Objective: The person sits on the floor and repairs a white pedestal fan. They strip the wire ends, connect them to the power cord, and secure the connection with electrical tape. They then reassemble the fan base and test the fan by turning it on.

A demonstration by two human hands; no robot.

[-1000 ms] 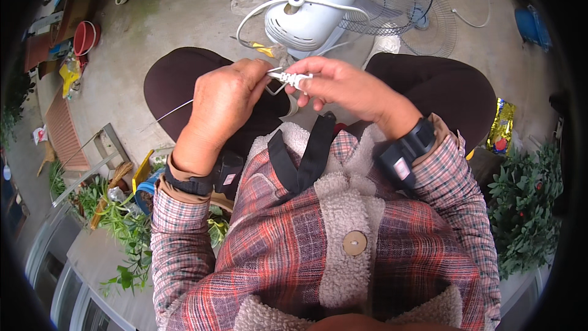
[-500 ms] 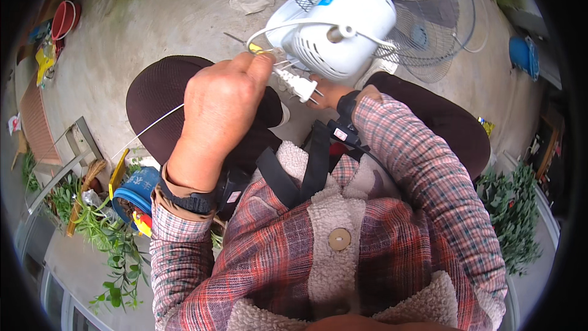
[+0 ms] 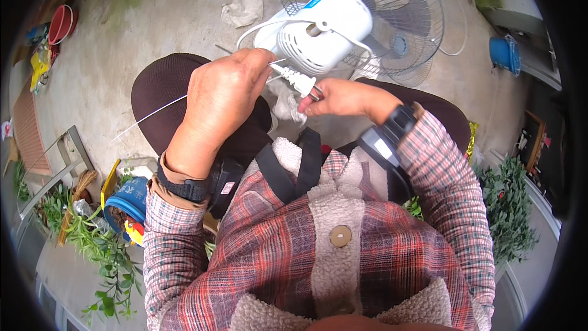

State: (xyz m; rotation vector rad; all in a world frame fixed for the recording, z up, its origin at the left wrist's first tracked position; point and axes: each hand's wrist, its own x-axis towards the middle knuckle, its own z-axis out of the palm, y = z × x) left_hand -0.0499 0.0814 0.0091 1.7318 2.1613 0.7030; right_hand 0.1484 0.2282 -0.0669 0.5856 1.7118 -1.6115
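A white power plug (image 3: 299,81) with two metal prongs sits between my hands. My right hand (image 3: 346,98) is closed on its prong end. Just left of it, my left hand (image 3: 226,92) pinches the cord behind the plug together with a thin white strip (image 3: 150,114), whose long end sticks out past the wrist. What lies inside the left fingers is partly hidden. Beyond my hands lies an electric fan (image 3: 327,27), with a white motor housing and a round wire cage (image 3: 416,43). A white cord (image 3: 269,22) loops over the housing.
A pale crumpled cloth (image 3: 243,10) lies on the concrete floor, and a white one (image 3: 286,103) is between my legs. At the left stand a red bucket (image 3: 63,23) and a blue pot (image 3: 127,199) by plants. A blue bucket (image 3: 505,55) and a bush (image 3: 507,211) are at the right.
My right hand has moved from beneath the plug to its prongs, coming more into sight. The fan appears lower and to the left as the view shifts. My left hand keeps its pinch.
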